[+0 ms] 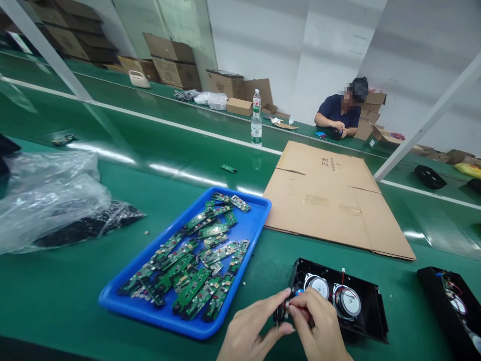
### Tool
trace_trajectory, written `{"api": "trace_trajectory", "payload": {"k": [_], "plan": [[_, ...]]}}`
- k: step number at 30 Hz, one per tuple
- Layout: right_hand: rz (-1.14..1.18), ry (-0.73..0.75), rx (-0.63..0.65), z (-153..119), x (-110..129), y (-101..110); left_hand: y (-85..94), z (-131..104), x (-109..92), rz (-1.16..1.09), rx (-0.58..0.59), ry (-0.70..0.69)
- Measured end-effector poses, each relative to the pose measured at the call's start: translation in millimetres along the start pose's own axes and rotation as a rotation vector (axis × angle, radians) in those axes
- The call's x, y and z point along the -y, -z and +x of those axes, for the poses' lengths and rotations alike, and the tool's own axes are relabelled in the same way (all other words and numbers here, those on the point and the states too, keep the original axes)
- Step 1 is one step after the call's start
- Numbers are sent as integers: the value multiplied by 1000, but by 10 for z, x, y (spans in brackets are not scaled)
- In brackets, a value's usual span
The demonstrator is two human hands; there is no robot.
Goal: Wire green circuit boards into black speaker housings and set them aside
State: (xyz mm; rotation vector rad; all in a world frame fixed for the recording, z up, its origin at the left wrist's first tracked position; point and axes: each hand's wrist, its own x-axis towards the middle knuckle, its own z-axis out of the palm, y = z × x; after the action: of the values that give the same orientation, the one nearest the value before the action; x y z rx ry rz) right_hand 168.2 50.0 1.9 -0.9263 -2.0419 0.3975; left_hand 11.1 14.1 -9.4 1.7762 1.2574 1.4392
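A black speaker housing (370, 326) lies open on the green bench, with two round speakers (349, 303) inside and a thin red-black wire ending in a white plug (343, 271). At its left end, my left hand (251, 328) grips a small circuit board (278, 316) by its edges, between thumb and fingers. My right hand (319, 323) pinches a small white wire connector (287, 304) against that board. Something blue (299, 293) shows just behind my right fingertips. My fingers partly hide the board and the connector's wires.
Left of my hands a blue tray (130, 313) holds many green circuit boards (191, 288). Flattened cardboard (319, 200) lies beyond the housing. A second black housing (443, 301) is at right, plastic bags (56, 195) at left. Across the line a person (340, 110) works near a water bottle (256, 125).
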Motion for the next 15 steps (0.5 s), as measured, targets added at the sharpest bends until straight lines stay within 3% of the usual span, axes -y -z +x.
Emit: {"api": "trace_trajectory", "payload": {"k": [5, 10, 15], "plan": [[86, -72, 21, -19, -9, -57, -17, -13, 29, 57, 26, -29], [107, -169, -94, -87, -5, -126, -34, -56, 90, 75, 26, -103], [165, -180, 4, -88, -1, -70, 10, -49, 114, 83, 112, -138]]}}
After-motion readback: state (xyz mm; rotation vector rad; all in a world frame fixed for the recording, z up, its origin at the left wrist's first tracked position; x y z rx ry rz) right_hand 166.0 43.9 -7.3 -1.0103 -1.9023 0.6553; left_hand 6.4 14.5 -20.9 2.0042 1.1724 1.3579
